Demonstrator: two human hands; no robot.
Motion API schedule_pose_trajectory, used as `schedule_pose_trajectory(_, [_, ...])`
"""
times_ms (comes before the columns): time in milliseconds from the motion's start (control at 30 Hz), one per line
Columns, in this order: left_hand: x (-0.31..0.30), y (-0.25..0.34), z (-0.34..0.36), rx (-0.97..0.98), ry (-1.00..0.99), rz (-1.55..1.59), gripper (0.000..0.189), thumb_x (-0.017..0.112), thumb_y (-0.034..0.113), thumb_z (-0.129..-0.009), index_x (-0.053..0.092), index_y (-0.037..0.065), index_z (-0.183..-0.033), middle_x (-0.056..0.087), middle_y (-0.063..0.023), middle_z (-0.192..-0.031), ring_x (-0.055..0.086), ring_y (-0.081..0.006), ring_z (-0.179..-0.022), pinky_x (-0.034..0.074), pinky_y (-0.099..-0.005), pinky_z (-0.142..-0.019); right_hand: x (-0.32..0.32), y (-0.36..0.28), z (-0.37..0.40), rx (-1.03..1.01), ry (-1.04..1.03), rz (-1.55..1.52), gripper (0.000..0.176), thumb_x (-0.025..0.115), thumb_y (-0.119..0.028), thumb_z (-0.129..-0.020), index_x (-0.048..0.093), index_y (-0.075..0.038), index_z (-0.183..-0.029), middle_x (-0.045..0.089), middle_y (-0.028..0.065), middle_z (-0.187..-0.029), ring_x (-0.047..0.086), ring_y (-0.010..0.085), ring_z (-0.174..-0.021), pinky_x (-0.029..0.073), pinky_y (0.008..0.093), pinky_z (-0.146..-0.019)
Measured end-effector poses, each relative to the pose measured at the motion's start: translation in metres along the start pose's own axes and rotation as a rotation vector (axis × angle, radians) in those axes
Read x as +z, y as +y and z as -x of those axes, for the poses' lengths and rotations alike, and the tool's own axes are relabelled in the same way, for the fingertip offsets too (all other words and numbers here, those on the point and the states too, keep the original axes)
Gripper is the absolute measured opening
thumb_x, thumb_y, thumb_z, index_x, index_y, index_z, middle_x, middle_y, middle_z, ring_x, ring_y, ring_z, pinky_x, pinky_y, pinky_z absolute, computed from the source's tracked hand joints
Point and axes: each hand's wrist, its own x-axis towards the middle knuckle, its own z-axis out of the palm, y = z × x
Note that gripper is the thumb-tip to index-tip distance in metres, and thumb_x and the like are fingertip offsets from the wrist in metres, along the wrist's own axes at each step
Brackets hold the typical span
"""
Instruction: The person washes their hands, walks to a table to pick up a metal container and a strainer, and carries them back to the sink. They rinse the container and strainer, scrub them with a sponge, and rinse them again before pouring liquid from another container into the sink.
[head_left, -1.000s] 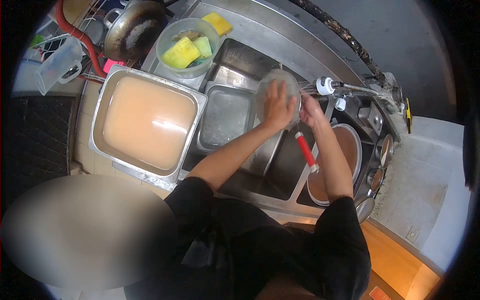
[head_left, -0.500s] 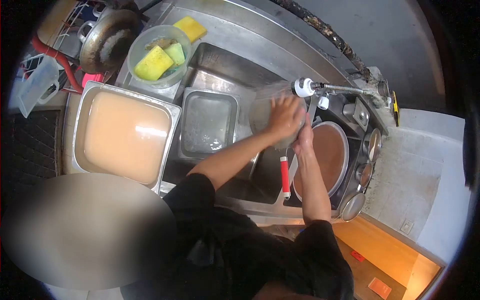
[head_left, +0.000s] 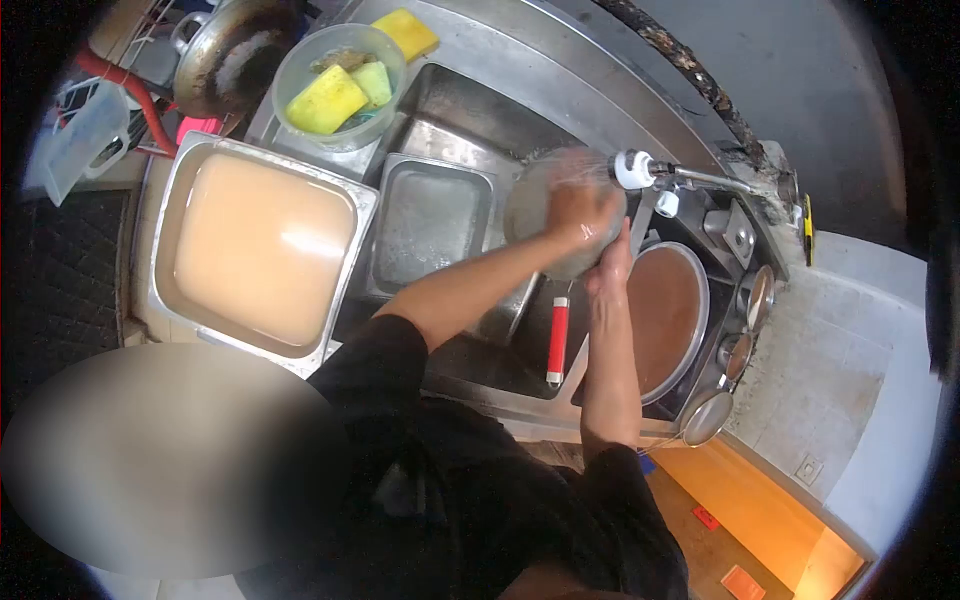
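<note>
Along the far left edge of the steel table (head_left: 560, 70) a clear measuring jug (head_left: 85, 140) lies next to a red hose (head_left: 140, 100), with a blackened wok (head_left: 235, 50) just beyond them. Below these stands a large steel pan (head_left: 280, 167), nearly full of pale beige liquid. Above its right corner sits a clear plastic bowl (head_left: 345, 135) holding a yellow sponge (head_left: 325, 100) and a green sponge (head_left: 373, 82). Another yellow sponge (head_left: 405, 33) lies on the table behind the bowl.

Right of the large pan, a smaller steel pan (head_left: 430, 225) rests in the sink (head_left: 470, 105), wet and shallow. Next comes the strainer (head_left: 535, 200), a round mesh bowl held over the sink, and its red handle (head_left: 556, 340) hangs down toward the person. The left hand (head_left: 580, 205) is pressed against the mesh. It is blurred, so I cannot tell whether the fingers are spread flat or curled around something. The right hand (head_left: 610, 268) reaches up from below, its fingers closed on the strainer's lower right rim.

Just right of the hands, a white spray head (head_left: 635, 168) throws water onto the mesh. Under it stands a round pot (head_left: 705, 310) of brown liquid, and near the pot's right side several small steel cups (head_left: 705, 418) are lined along the table's edge
</note>
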Motion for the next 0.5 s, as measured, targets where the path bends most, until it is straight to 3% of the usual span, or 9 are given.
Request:
schedule_pose_trajectory(33, [-0.007, 0.01, 0.011, 0.397, 0.179, -0.247, 0.054, 0.04, 0.045, -0.094, 0.057, 0.001, -0.119, 0.05, -0.0257, -0.129, 0.045, -0.041, -0.123, 0.033, -0.0494, -0.104, 0.0, 0.0, -0.005, 0.016, -0.009, 0.0, 0.059, 0.036, -0.053, -0.096, 0.043, -0.009, -0.135, 0.046, 0.0108, -0.138, 0.044, 0.0298, -0.125, 0.034, 0.047, -0.105])
schedule_pose_trajectory(100, [0.013, -0.035, -0.03, 0.29, 0.11, -0.094, 0.053, 0.041, 0.045, -0.093, 0.059, 0.001, -0.115, 0.049, -0.0235, -0.132, 0.042, -0.042, -0.125, 0.031, -0.0518, -0.105, -0.002, -0.001, -0.008, 0.023, -0.082, -0.06, 0.058, 0.036, -0.052, -0.096, 0.044, -0.009, -0.134, 0.047, 0.0113, -0.136, 0.045, 0.0298, -0.124, 0.034, 0.0473, -0.105])
schedule_pose_trajectory(167, [0.014, -0.074, -0.079, -0.435, -0.396, 0.445, 0.061, 0.042, 0.05, -0.089, 0.05, 0.003, -0.128, 0.037, -0.0208, -0.142, 0.029, -0.039, -0.134, 0.021, -0.0564, -0.108, 0.012, -0.015, 0.019, 0.051, -0.055, -0.016, 0.056, 0.035, -0.051, -0.096, 0.046, -0.009, -0.132, 0.05, 0.0115, -0.133, 0.047, 0.0296, -0.122, 0.035, 0.048, -0.104])
schedule_pose_trajectory(233, [-0.007, -0.038, -0.052, -0.506, -0.35, 0.378, 0.056, 0.045, 0.046, -0.09, 0.056, 0.002, -0.122, 0.034, -0.0211, -0.144, 0.027, -0.0409, -0.135, 0.019, -0.054, -0.111, 0.023, -0.022, 0.032, -0.004, 0.014, -0.017, 0.057, 0.036, -0.049, -0.097, 0.046, -0.004, -0.131, 0.05, 0.0139, -0.131, 0.05, 0.03, -0.119, 0.04, 0.0436, -0.1])
schedule_pose_trajectory(300, [0.011, -0.003, -0.008, 0.151, 0.222, -0.278, 0.054, 0.043, 0.043, -0.091, 0.053, 0.003, -0.127, 0.046, -0.0215, -0.135, 0.041, -0.0364, -0.128, 0.03, -0.0476, -0.107, 0.008, -0.009, -0.001, -0.045, 0.014, -0.031, 0.054, 0.034, -0.051, -0.096, 0.049, -0.009, -0.127, 0.054, 0.0111, -0.128, 0.05, 0.0294, -0.119, 0.039, 0.048, -0.101])
schedule_pose_trajectory(333, [-0.013, 0.017, 0.005, 0.417, 0.197, -0.386, 0.058, 0.045, 0.047, -0.089, 0.051, 0.006, -0.13, 0.052, -0.0211, -0.129, 0.047, -0.0337, -0.123, 0.035, -0.0414, -0.105, 0.003, -0.006, -0.008, -0.016, -0.032, -0.092, 0.054, 0.035, -0.05, -0.096, 0.05, -0.009, -0.127, 0.054, 0.011, -0.128, 0.051, 0.0296, -0.117, 0.039, 0.0479, -0.1])
schedule_pose_trajectory(367, [-0.01, -0.001, -0.006, 0.433, 0.192, -0.379, 0.058, 0.045, 0.047, -0.089, 0.051, 0.006, -0.13, 0.052, -0.0211, -0.129, 0.047, -0.0337, -0.123, 0.035, -0.0414, -0.105, 0.005, -0.007, -0.005, 0.014, -0.077, -0.153, 0.053, 0.036, -0.05, -0.096, 0.05, -0.009, -0.126, 0.054, 0.0109, -0.127, 0.052, 0.0298, -0.116, 0.04, 0.0479, -0.1])
schedule_pose_trajectory(433, [0.0, -0.044, -0.043, 0.102, -0.296, 0.297, 0.064, 0.044, 0.054, -0.089, 0.049, 0.007, -0.133, 0.05, -0.021, -0.132, 0.043, -0.0337, -0.127, 0.032, -0.0396, -0.107, -0.002, -0.011, 0.012, -0.018, -0.045, -0.167, 0.052, 0.036, -0.05, -0.096, 0.051, -0.009, -0.126, 0.055, 0.0109, -0.126, 0.053, 0.029, -0.115, 0.041, 0.0478, -0.099])
schedule_pose_trajectory(500, [-0.027, -0.074, -0.068, -0.419, -0.552, 0.269, 0.068, 0.04, 0.058, -0.09, 0.049, 0.006, -0.132, 0.05, -0.02, -0.133, 0.046, -0.0322, -0.126, 0.034, -0.0373, -0.105, -0.009, -0.018, 0.027, 0.032, -0.064, -0.172, 0.053, 0.036, -0.05, -0.096, 0.051, -0.008, -0.126, 0.055, 0.0111, -0.126, 0.054, 0.0282, -0.114, 0.043, 0.046, -0.097])
